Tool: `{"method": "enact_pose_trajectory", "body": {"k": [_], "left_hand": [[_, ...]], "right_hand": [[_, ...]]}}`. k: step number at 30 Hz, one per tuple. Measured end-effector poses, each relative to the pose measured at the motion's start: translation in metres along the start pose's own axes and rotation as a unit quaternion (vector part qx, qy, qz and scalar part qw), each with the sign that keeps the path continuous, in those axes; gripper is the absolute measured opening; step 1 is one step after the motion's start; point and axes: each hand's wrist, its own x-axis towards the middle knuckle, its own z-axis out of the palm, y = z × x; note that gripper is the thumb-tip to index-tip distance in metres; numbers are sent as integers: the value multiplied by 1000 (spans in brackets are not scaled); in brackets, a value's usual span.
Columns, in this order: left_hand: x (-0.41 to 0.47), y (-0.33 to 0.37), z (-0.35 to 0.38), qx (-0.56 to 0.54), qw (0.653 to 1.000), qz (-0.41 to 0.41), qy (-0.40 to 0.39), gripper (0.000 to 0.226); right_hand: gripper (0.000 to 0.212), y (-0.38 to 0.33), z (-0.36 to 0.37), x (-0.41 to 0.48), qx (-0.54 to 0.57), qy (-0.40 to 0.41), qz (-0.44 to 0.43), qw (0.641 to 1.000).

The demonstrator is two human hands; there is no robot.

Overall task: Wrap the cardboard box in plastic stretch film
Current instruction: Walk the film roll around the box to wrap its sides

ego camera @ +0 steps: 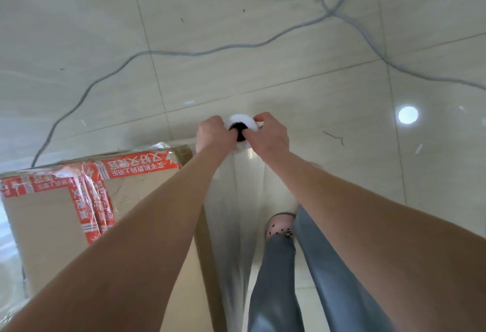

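Between both hands sits the film roll (243, 120), upright; left hand (211, 135) and right hand (269, 134) fingers (263, 117) clamped on its top end. Below-left of the fingers lies the box (47, 226), film sheet (231, 213) stretched along its side.

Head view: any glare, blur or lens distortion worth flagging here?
Head view: a round light reflection glares off the glossy floor; the stretch film shines in streaks; tile joints bow from the wide lens; the left hand, right hand and roll look slightly soft.
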Motion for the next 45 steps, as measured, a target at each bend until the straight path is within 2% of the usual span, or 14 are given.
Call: {"method": "enact_pose_trajectory", "body": {"k": [3, 5, 9, 14, 18, 20, 22, 25, 27, 30, 36, 41, 45], "left_hand": [[7, 3, -4, -32, 998, -55, -19, 24], [11, 9, -7, 36, 999, -25, -28, 20], [20, 30, -12, 197, 974, 103, -42, 35], [29, 43, -20, 263, 960, 90, -44, 24], [28, 45, -17, 235, 968, 77, -51, 28], [32, 40, -12, 172, 981, 53, -73, 33], [33, 37, -8, 142, 984, 31, -104, 37], [39, 33, -2, 179, 974, 47, -131, 15], [42, 30, -4, 194, 972, 57, -124, 9], [50, 24, -10, 187, 974, 60, -112, 7], [70, 6, -41, 156, 983, 66, -75, 12], [86, -22, -58, 85, 993, 30, -77, 19], [89, -35, -69, 75, 994, 11, -74, 18]], "right_hand": [[39, -16, -5, 10, -29, -6, -21, 999], [34, -22, -7, 14, -31, -7, -25, 999], [32, -29, -9, 18, -45, -29, -17, 998], [40, -35, -16, 27, -54, -53, 1, 997], [59, -29, -16, 27, 8, -79, 66, 995], [58, -25, -16, 26, 68, -95, 119, 986], [56, -22, -14, 27, 102, -101, 135, 980], [57, -22, -8, 27, 86, -95, 117, 985], [53, -23, -4, 25, 87, -82, 112, 987], [45, -29, 0, 25, 77, -65, 96, 990], [59, -60, 24, 34, 54, -45, 53, 996], [43, -78, 46, 40, 42, -49, 26, 998], [46, -85, 63, 42, 56, -65, 30, 996]]}}
